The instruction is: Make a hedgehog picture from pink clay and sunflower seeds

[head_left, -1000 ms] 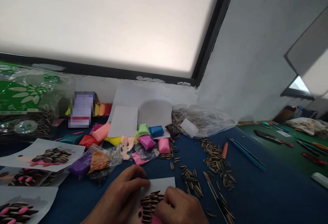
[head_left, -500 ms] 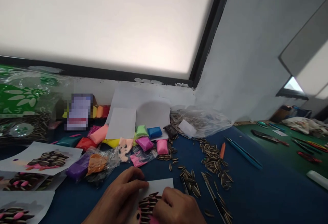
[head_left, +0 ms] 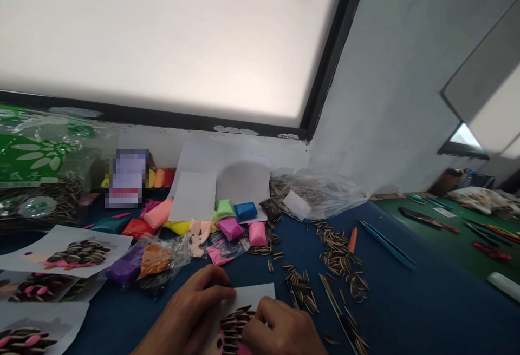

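Note:
A white card (head_left: 255,291) lies in front of me, bearing a pink clay shape with rows of striped sunflower seeds (head_left: 236,320) pressed in and a black dot at its left. Bent over the card's left edge, my left hand (head_left: 199,301) grips it, its thumb hidden. My right hand (head_left: 280,325) is closed, fingertips pinched down on the right part of the seeded clay; whatever they hold is covered by the knuckles. Loose sunflower seeds (head_left: 301,290) are piled just past my right hand, with metal tweezers (head_left: 336,306) among them.
Clay packets (head_left: 229,228) and a bag of seeds (head_left: 320,192) lie behind. Finished seed pictures (head_left: 116,244) are at left, near a phone (head_left: 128,179) and a green seed bag (head_left: 36,160). Blue tweezers (head_left: 385,244) and an orange stick (head_left: 353,240) sit right.
The view has shifted very slightly. Both hands stay in the same place on the card, and nothing else visibly moves.

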`<state>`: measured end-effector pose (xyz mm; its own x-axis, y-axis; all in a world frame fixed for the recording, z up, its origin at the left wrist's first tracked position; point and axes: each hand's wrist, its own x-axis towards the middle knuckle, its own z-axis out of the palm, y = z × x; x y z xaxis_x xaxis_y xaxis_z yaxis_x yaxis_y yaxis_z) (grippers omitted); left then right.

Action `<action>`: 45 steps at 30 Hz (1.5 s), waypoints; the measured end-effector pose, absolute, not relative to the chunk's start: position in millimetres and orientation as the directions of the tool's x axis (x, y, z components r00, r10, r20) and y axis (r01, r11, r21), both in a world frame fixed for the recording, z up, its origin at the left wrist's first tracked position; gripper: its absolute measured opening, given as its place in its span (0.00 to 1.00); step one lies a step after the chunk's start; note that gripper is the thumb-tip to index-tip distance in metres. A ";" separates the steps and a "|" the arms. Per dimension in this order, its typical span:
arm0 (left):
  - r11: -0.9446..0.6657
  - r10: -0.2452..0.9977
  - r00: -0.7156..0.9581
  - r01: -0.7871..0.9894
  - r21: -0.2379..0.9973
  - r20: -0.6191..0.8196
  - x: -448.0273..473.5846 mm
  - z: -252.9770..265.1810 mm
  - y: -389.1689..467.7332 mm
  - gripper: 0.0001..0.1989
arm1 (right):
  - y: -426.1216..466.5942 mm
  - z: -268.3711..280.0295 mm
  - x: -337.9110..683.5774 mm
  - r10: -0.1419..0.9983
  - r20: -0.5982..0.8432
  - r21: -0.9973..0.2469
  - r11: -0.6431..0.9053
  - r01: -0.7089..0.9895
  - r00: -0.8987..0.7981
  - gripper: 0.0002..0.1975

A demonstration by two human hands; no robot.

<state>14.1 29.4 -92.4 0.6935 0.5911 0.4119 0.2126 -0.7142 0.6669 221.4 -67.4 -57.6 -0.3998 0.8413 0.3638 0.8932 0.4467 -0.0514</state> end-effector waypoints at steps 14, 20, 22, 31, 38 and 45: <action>-0.727 0.571 0.691 0.175 0.664 0.443 12.3 -98.4 30.5 0.16 | -69.1 -50.8 225.5 0.838 0.393 -0.042 0.426 0.904 -0.377 0.07; -0.731 0.578 0.687 0.196 0.653 0.440 14.0 -91.4 29.7 0.17 | -64.0 -23.9 245.7 0.926 0.309 -0.196 0.285 0.938 -0.216 0.08; -0.725 0.586 0.686 0.206 0.657 0.432 14.7 -87.5 29.2 0.16 | -58.2 -20.2 255.0 0.960 0.252 -0.220 0.175 0.960 -0.118 0.09; -0.738 0.614 0.635 0.250 0.627 0.469 19.0 -85.2 23.2 0.16 | -24.8 -15.0 276.0 0.992 0.127 -0.153 0.006 0.988 0.014 0.11; -0.749 0.612 0.621 0.256 0.610 0.490 22.1 -88.5 23.4 0.17 | -11.3 -10.4 268.8 0.994 0.098 -0.110 0.050 0.993 -0.039 0.08; -0.768 0.599 0.653 0.304 0.564 0.463 18.4 -85.7 25.3 0.14 | -7.4 -24.3 268.9 0.993 0.093 -0.049 0.076 0.996 -0.071 0.09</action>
